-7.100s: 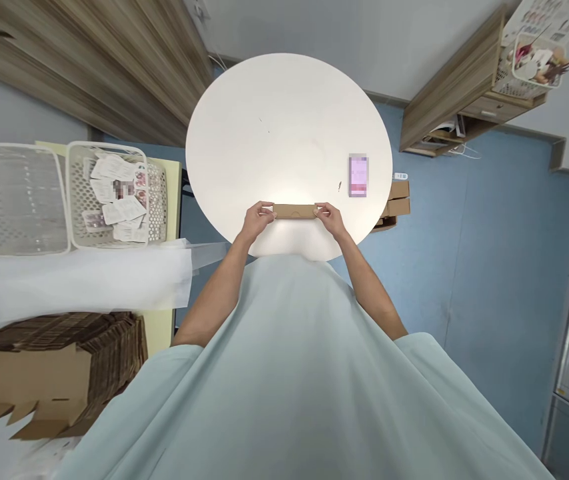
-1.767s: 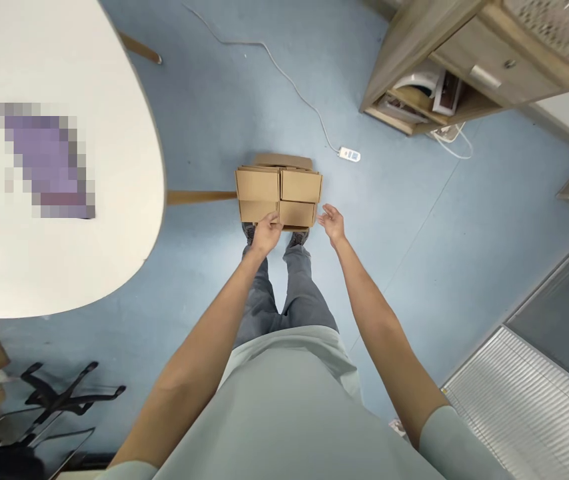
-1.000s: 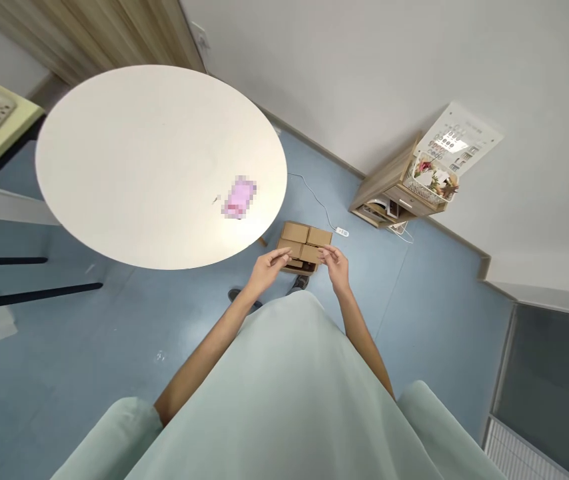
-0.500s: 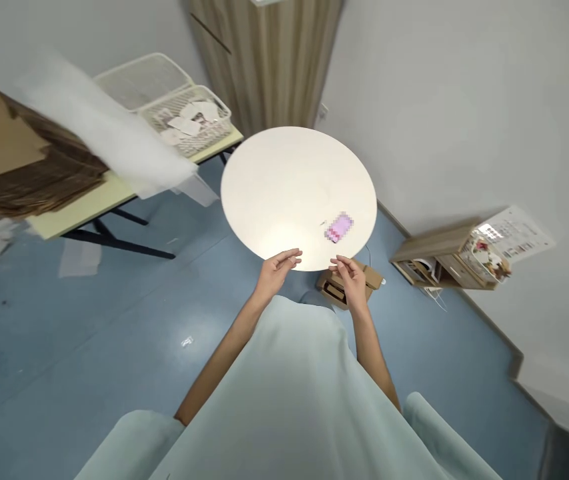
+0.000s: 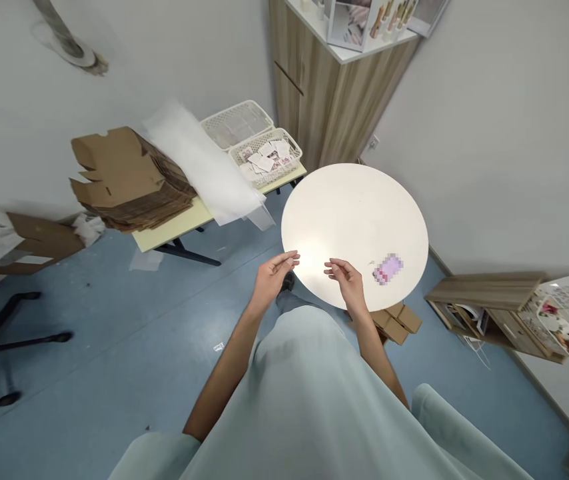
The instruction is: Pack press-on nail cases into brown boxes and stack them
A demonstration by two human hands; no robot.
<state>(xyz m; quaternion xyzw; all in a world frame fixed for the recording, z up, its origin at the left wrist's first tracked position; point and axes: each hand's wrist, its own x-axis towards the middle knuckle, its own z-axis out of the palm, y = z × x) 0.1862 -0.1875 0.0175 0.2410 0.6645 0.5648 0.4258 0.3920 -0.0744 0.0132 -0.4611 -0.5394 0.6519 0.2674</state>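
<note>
My left hand (image 5: 270,279) hovers by the left rim of a round white table (image 5: 349,207), palm turned inward and fingers stretched out. Across from it, my right hand (image 5: 347,283) is held above the table's near edge with its fingers extended to the left. A gap separates the two sets of fingertips, and I see nothing in either hand. Right of my right hand, a pixelated pink and purple item (image 5: 388,269) lies on the tabletop; its kind cannot be made out.
Cardboard boxes (image 5: 395,323) sit under the table's near side. On the left, a yellowish table (image 5: 164,230) bears flat cardboard (image 5: 119,170), a white plastic wrap roll (image 5: 209,163) and a basket of cards (image 5: 269,160). A wooden cabinet (image 5: 334,100) stands behind; a low shelf (image 5: 489,300) is at right.
My view has swung left and up, so the tables and boxes appear farther right and lower. Both hands keep nearly the same pose in front of me.
</note>
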